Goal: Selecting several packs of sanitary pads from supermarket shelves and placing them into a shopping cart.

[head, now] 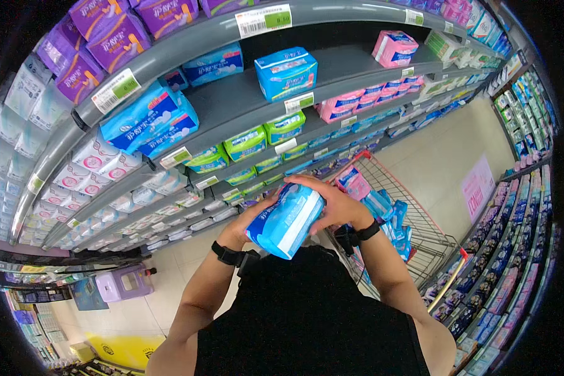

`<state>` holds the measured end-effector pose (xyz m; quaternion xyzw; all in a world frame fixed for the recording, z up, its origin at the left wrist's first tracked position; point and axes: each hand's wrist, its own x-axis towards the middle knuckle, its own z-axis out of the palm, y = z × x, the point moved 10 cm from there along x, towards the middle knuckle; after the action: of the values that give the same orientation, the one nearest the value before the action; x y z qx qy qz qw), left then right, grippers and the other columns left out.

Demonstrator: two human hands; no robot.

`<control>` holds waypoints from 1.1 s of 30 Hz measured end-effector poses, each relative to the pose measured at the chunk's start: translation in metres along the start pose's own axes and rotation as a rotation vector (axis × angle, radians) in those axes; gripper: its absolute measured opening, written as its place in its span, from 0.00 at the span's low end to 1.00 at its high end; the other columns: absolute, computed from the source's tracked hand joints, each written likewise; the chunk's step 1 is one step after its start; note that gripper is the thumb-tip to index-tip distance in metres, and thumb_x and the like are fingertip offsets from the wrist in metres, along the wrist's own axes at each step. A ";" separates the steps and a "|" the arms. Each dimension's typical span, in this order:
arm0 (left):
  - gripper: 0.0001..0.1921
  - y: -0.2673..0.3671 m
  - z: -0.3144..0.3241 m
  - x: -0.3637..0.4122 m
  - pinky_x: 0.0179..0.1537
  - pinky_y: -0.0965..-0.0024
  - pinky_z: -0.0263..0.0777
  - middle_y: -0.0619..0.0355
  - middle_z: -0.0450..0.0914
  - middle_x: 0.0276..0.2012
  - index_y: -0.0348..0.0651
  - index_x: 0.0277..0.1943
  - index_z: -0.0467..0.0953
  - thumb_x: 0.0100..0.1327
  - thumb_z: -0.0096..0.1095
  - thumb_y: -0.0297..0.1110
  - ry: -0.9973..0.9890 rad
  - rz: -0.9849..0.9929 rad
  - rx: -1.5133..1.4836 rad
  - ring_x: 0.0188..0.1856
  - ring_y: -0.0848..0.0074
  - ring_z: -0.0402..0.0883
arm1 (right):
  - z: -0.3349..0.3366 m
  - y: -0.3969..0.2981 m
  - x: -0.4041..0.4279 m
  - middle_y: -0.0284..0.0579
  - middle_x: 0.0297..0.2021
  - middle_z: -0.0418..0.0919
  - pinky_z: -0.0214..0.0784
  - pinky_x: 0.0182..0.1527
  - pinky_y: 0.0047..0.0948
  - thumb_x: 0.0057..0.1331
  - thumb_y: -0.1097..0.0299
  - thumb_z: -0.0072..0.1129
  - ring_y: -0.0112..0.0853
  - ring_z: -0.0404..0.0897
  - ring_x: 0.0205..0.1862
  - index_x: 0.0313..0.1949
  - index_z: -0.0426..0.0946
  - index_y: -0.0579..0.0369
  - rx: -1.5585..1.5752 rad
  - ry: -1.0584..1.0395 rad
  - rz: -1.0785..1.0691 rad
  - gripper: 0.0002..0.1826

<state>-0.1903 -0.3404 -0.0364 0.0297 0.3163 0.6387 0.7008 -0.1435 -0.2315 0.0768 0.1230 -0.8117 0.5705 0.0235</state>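
Observation:
Between my two hands, close to my chest, is a blue plastic-wrapped pack of sanitary pads [286, 221]. My left hand [251, 218] grips its left side, and my right hand [340, 204] holds its upper right side, fingers over the far end. In front, on the grey shelf [235, 101], a similar blue pack [286, 74] stands alone, with a pink pack [395, 48] farther right. More blue packs [150, 120] are stacked at the shelf's left part. Beyond my right forearm, a wire shopping cart [420, 235] holds blue packs [395, 221] and a pink pack [354, 182].
Purple packs [117, 42] fill the shelf above; green packs [246, 143] stand below. Another stocked shelf [498, 249] runs along the right, beyond the cart. A purple plastic stool [124, 284] is on the floor [178, 268] at the lower left.

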 end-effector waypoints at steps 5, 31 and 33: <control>0.29 0.000 0.003 -0.018 0.58 0.62 0.77 0.47 0.77 0.60 0.38 0.70 0.63 0.72 0.57 0.44 -0.116 0.226 -0.047 0.58 0.64 0.81 | 0.009 0.009 -0.015 0.51 0.69 0.64 0.49 0.73 0.41 0.40 0.59 0.84 0.43 0.60 0.72 0.73 0.56 0.52 0.065 0.123 0.045 0.62; 0.58 0.068 0.096 -0.037 0.61 0.58 0.71 0.43 0.70 0.61 0.40 0.68 0.54 0.37 0.90 0.36 0.029 0.998 1.284 0.61 0.61 0.74 | -0.014 -0.019 -0.078 0.49 0.56 0.65 0.60 0.63 0.41 0.42 0.62 0.81 0.41 0.67 0.60 0.64 0.57 0.54 -0.141 0.624 0.036 0.53; 0.57 0.064 0.093 -0.036 0.60 0.58 0.71 0.43 0.71 0.61 0.41 0.68 0.55 0.37 0.90 0.36 0.029 0.989 1.298 0.60 0.61 0.75 | -0.012 -0.017 -0.080 0.49 0.58 0.65 0.59 0.64 0.41 0.42 0.62 0.81 0.41 0.67 0.62 0.66 0.56 0.54 -0.178 0.607 0.009 0.54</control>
<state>-0.2006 -0.3280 0.0808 0.5577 0.5825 0.5642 0.1770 -0.0635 -0.2117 0.0829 -0.0589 -0.8150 0.5079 0.2727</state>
